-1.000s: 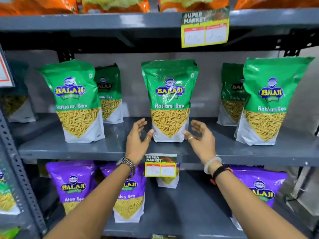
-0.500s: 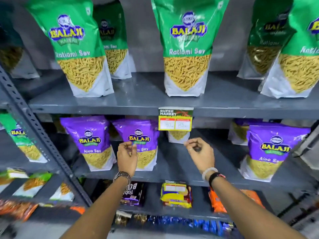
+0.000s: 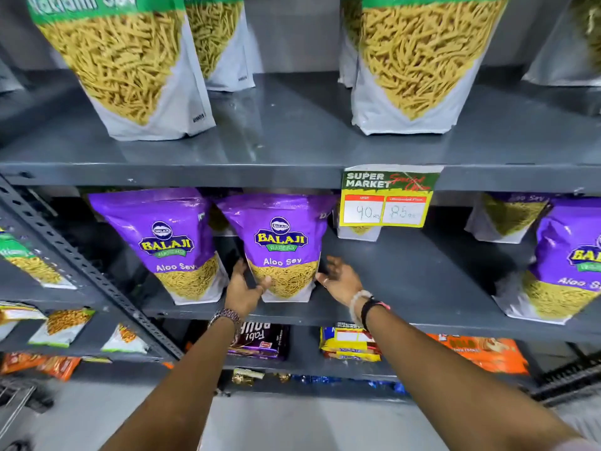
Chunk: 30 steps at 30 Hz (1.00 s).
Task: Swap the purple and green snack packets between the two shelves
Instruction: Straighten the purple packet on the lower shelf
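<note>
Grey metal supermarket shelving fills the view, seen from above and in front. Upper shelf (image 3: pixel 292 151): four green Ratlami Sev packets partly in view, all upright with tops cropped, namely a front left packet (image 3: pixel 130 70), one behind it (image 3: pixel 218 43), a front centre packet (image 3: pixel 419 66) and a corner of one at far right (image 3: pixel 572 53); each shows yellow sev through its printed window. A price tag (image 3: pixel 388 198) hangs from this shelf's front edge, marked 40 and 85. Lower shelf (image 3: pixel 406 288): three purple Aloo Sev packets stand at the front, left (image 3: pixel 169 242), middle (image 3: pixel 283 245) and far right (image 3: pixel 566 262), and two further packets sit at the back, one behind the price tag (image 3: pixel 359 231) and one right of it (image 3: pixel 507 216). The left hand (image 3: pixel 242 292), with a watch on its wrist, has its fingers spread, the thumb touching the lower left edge of the middle purple packet. The right hand (image 3: pixel 340 279), with bracelets on its wrist, is also open with fingers spread, just beside the packet's lower right edge; contact cannot be told. The middle packet stands upright on the lower shelf between the two hands. Below, the bottom shelf (image 3: pixel 302 362) holds a dark biscuit pack (image 3: pixel 260 341), a yellow pack (image 3: pixel 349 345) and an orange pack (image 3: pixel 478 353)
</note>
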Available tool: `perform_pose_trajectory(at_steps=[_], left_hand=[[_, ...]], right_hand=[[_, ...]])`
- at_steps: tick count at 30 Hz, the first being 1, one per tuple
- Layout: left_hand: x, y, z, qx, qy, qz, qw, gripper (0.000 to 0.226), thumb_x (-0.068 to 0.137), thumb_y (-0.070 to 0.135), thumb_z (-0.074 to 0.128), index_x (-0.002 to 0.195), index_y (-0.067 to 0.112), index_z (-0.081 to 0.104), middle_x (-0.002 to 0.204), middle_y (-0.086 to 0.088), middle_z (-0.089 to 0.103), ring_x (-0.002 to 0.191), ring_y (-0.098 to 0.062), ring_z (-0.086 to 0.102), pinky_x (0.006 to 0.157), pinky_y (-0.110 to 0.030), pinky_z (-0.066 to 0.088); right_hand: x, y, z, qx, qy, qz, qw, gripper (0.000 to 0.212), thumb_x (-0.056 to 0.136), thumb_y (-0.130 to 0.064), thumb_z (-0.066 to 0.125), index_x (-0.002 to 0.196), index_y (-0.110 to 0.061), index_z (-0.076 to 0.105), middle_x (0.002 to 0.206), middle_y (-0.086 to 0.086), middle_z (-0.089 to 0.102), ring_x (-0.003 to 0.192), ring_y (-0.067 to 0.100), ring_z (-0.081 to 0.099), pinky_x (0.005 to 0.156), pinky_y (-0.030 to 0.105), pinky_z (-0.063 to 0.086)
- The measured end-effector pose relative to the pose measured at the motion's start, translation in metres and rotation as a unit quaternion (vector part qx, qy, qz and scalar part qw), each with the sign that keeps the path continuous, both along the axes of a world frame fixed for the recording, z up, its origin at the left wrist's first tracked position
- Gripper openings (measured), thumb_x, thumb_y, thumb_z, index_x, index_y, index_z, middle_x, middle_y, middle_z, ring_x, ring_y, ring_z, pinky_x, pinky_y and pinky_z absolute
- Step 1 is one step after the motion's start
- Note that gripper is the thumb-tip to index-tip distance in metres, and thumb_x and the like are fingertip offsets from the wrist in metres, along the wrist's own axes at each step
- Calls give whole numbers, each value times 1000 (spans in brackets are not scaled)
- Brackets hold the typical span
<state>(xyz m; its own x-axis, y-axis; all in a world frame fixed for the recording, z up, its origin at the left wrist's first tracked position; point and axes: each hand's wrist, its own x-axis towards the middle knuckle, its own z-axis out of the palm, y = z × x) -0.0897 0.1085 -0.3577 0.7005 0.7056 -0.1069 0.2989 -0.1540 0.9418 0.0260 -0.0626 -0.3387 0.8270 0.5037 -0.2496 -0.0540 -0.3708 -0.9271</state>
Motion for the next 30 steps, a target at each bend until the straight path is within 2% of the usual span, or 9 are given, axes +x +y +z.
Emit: perform_pose_trajectory(at_steps=[4, 7, 11, 15, 18, 22, 25, 27, 30], left_hand=[[8, 3, -10, -31, -10, -36, 999, 49, 71, -17, 63, 104, 13, 42, 95, -6, 58, 72, 13, 62, 70, -10, 51], [11, 4, -13, -48, 11, 11, 999, 50, 61, -3, 79, 85, 22, 43, 79, -5, 56, 79, -9, 62, 71, -20, 50], [21, -11, -8, -33, 31, 3, 999, 71, 43, 33, 89, 98, 14, 49, 97, -8, 66, 90, -21, 62, 74, -25, 47], [40, -41, 4, -30, 35, -32, 998, 59, 55, 20, 86, 104, 13, 55, 94, -3, 66, 87, -15, 60, 63, -12, 41], [53, -64, 9, -28, 27, -52, 998, 58, 56, 22, 86, 106, 10, 60, 94, -4, 67, 84, -13, 61, 58, -5, 40], [68, -92, 15, -46, 28, -69, 996, 55, 58, 18, 85, 106, 8, 60, 96, 0, 64, 85, -12, 59, 65, -12, 42], [76, -107, 18, -50, 22, -80, 995, 54, 60, 14, 84, 107, 6, 59, 94, 0, 61, 83, -11, 56, 51, 0, 41], [77, -114, 21, -52, 27, -84, 995, 53, 61, 15, 83, 107, 6, 58, 93, 1, 61, 83, -11, 56, 51, -1, 42], [77, -120, 21, -55, 29, -78, 995, 54, 59, 20, 84, 105, 9, 59, 94, 0, 63, 87, -14, 58, 68, -18, 45]], right_hand=[[-3, 13, -12, 35, 36, -12, 999, 35, 86, 2, 54, 121, -2, 54, 121, 19, 64, 110, 27, 61, 90, 24, 44], [-4, 8, -17, 29, 17, -35, 999, 34, 87, -4, 55, 120, -9, 56, 119, 13, 67, 106, 19, 62, 80, 11, 43], [5, -11, -20, 17, -5, -65, 998, 35, 86, -10, 58, 121, -11, 56, 117, 9, 68, 104, 16, 61, 73, 0, 40], [19, -37, -23, 21, -13, -106, 994, 33, 86, -10, 59, 119, -9, 57, 116, 12, 68, 109, 24, 62, 89, 23, 43], [28, -58, -24, 17, -28, -139, 990, 32, 85, -8, 59, 118, -7, 57, 113, 14, 68, 106, 24, 63, 91, 28, 45], [39, -84, -25, 14, -29, -177, 984, 33, 85, -5, 59, 118, -5, 57, 113, 15, 68, 105, 25, 63, 94, 30, 46], [44, -98, -27, 14, -31, -194, 980, 31, 85, -4, 59, 116, -6, 58, 113, 15, 68, 106, 28, 64, 98, 36, 48], [46, -104, -28, 7, -33, -200, 979, 31, 85, -5, 60, 116, -6, 59, 112, 15, 69, 106, 28, 63, 100, 38, 48], [48, -108, -29, 11, -25, -203, 979, 31, 85, -5, 59, 116, -7, 59, 114, 16, 68, 108, 30, 63, 100, 41, 48]])
